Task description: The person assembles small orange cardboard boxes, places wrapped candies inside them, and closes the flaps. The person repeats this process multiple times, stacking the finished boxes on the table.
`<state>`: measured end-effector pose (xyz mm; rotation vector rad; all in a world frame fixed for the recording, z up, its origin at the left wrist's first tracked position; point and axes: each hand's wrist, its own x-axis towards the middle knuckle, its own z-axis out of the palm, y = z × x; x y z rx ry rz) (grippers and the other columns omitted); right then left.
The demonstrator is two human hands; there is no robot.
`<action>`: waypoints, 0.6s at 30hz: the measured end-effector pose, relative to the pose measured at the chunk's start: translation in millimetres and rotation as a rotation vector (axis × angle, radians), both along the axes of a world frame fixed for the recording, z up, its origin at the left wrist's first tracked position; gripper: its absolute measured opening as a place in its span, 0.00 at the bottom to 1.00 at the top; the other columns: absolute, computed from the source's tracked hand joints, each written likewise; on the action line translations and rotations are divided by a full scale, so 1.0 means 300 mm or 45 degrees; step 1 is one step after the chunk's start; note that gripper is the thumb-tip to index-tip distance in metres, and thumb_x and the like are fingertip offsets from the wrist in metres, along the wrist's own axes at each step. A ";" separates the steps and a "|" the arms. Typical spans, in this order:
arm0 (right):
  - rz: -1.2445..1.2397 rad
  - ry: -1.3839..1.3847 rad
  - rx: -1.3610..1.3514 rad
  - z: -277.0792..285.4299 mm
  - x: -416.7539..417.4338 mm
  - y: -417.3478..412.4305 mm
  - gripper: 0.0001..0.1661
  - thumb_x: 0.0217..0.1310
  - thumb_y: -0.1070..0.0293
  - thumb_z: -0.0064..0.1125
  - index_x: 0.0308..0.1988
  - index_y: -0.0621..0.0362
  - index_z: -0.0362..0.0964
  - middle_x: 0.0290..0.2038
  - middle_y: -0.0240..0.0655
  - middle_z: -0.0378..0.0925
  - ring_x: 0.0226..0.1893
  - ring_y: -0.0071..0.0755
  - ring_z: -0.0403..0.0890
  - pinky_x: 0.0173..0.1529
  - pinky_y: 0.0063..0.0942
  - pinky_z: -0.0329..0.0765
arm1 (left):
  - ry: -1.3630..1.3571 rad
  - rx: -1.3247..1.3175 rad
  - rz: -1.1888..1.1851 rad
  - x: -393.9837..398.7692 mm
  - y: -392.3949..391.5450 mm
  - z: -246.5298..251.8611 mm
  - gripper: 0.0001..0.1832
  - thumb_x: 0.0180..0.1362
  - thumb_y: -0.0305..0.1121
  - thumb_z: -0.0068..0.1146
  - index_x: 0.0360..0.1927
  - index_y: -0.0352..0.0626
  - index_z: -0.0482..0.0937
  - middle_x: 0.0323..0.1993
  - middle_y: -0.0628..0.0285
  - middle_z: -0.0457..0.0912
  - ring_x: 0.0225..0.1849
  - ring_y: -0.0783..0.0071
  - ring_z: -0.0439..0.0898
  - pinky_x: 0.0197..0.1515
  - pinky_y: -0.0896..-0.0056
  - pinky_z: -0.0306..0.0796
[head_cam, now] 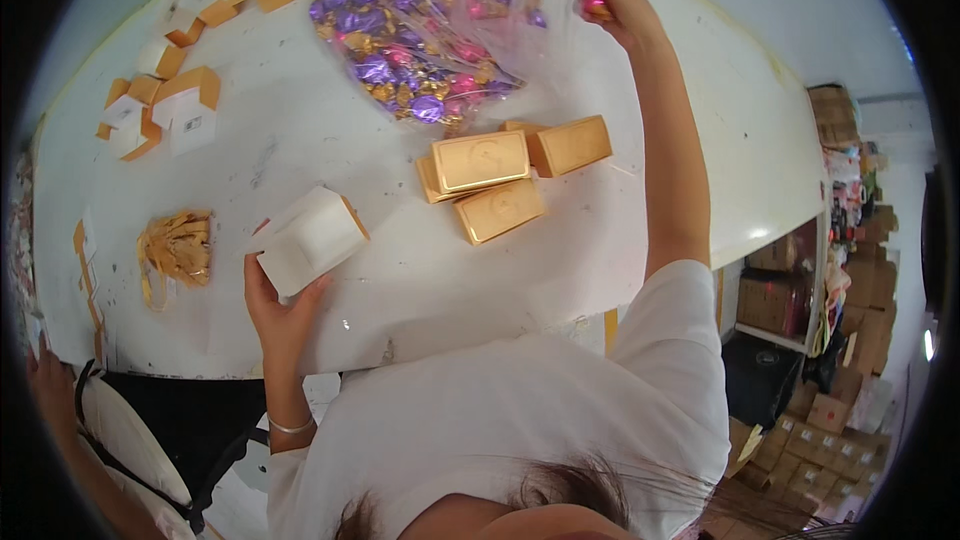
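Observation:
My left hand (283, 307) holds an unfolded white-and-gold carton (311, 240) near the table's front edge. At the upper right, my right hand (619, 4) has its fingers closed on a foil-wrapped candy (596, 4), pink and gold; a purple piece shows at the fingertips. Beside that hand lies a large clear plastic bag (420, 37) full of purple, pink and gold wrapped candies. Several closed gold boxes (481, 161) are piled in the middle of the table, below the bag. A bundle of gold ribbons (180, 247) lies left of the carton.
Several opened white-and-gold cartons (187, 109) stand along the far left of the white table (390, 277). More gold card pieces (88, 277) lie at its left edge. A co-worker's arm (56, 390) is at the lower left. Cardboard boxes (810, 457) are stacked on the floor at right.

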<state>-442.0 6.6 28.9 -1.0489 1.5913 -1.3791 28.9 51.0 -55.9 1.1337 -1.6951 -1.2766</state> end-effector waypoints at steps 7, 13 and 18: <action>0.494 0.223 -0.413 0.149 0.442 0.343 0.19 0.50 0.70 0.57 0.44 0.63 0.68 0.37 0.37 0.76 0.20 0.18 0.70 0.22 0.14 0.64 | 0.205 0.324 -0.337 -0.143 0.009 0.156 0.29 0.42 0.22 0.65 0.48 0.38 0.62 0.43 0.60 0.72 0.47 0.73 0.72 0.48 0.72 0.69; 0.665 1.520 -0.357 0.182 0.731 0.391 0.22 0.40 0.76 0.61 0.41 0.54 0.71 0.35 0.34 0.73 0.26 0.31 0.75 0.28 0.25 0.71 | 0.396 0.431 -0.478 -0.230 0.019 0.204 0.37 0.42 0.21 0.64 0.56 0.37 0.58 0.45 0.62 0.70 0.47 0.73 0.72 0.42 0.76 0.74; 0.651 1.698 -0.396 0.161 0.780 0.376 0.26 0.38 0.77 0.58 0.44 0.50 0.68 0.36 0.35 0.70 0.30 0.33 0.75 0.29 0.27 0.71 | 0.349 0.509 -0.609 -0.237 0.030 0.202 0.31 0.43 0.19 0.62 0.52 0.39 0.62 0.46 0.64 0.68 0.49 0.72 0.70 0.39 0.78 0.76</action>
